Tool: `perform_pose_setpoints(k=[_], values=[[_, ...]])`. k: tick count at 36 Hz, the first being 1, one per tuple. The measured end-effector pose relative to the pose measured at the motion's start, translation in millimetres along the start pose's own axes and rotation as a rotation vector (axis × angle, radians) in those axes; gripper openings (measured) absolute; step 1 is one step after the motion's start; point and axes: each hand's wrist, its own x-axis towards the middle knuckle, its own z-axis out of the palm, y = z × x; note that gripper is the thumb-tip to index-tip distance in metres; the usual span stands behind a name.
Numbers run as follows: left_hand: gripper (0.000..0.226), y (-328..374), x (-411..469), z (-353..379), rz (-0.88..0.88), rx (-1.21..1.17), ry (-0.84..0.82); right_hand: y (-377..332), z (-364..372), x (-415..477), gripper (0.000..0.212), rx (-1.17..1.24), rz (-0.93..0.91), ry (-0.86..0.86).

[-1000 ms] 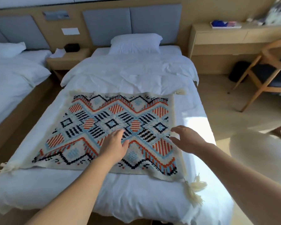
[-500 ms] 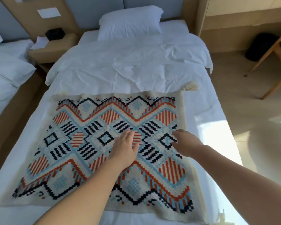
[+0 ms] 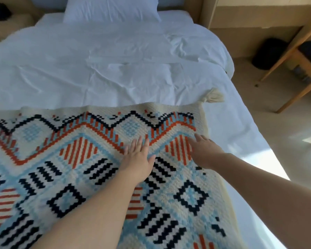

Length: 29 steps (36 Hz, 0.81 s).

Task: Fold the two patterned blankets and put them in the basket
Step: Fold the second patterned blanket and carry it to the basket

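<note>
A cream blanket (image 3: pixel 79 177) with orange, blue and black zigzags and diamonds lies spread flat on the white bed (image 3: pixel 115 72). A cream tassel (image 3: pixel 214 97) sticks out at its far right corner. My left hand (image 3: pixel 138 159) rests palm down on the blanket near its far edge, fingers stretched flat. To its right, my right hand (image 3: pixel 203 151) reaches over the orange-striped patch toward the far right corner, fingers loosely apart and holding nothing. Only one blanket shows, and no basket is in view.
A white pillow (image 3: pixel 111 8) lies at the head of the bed. On the right are a wooden chair (image 3: pixel 298 56), a dark bag (image 3: pixel 266 53) under the wooden desk, and beige floor (image 3: pixel 258 97). A nightstand (image 3: pixel 9 24) stands at the far left.
Both hands have slid forward over the blanket from its near half to its far edge. The camera has leaned in and tilted down, so the near edge is out of view.
</note>
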Motion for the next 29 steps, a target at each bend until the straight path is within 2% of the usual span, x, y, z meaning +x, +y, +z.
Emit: perform_pose_setpoints(k=[8, 13, 19, 25, 27, 29], values=[[0.066, -14.3, 110.6, 5.9, 0.193, 0.086, 0.110, 7.9, 11.8, 97.4, 0.060, -0.045, 0.018, 0.049], [0.067, -26.0, 163.8, 11.6, 0.156, 0.145, 0.183, 20.5, -6.8, 149.0, 0.071, -0.087, 0.061, 0.186], [0.074, -43.5, 189.2, 18.5, 0.135, 0.144, 0.296, 41.4, -20.2, 184.5, 0.061, -0.137, 0.090, 0.234], [0.079, -65.4, 200.6, -13.6, 0.023, 0.229, 0.368, 50.5, -39.8, 183.5, 0.012, -0.244, 0.157, 0.355], [0.076, -75.9, 195.5, -28.3, 0.011, 0.217, 0.399, 54.3, -40.6, 183.0, 0.015, -0.207, 0.176, 0.339], [0.065, -86.9, 186.9, -42.7, 0.025, 0.203, 0.433, 58.8, -40.3, 182.1, 0.020, -0.165, 0.193, 0.325]])
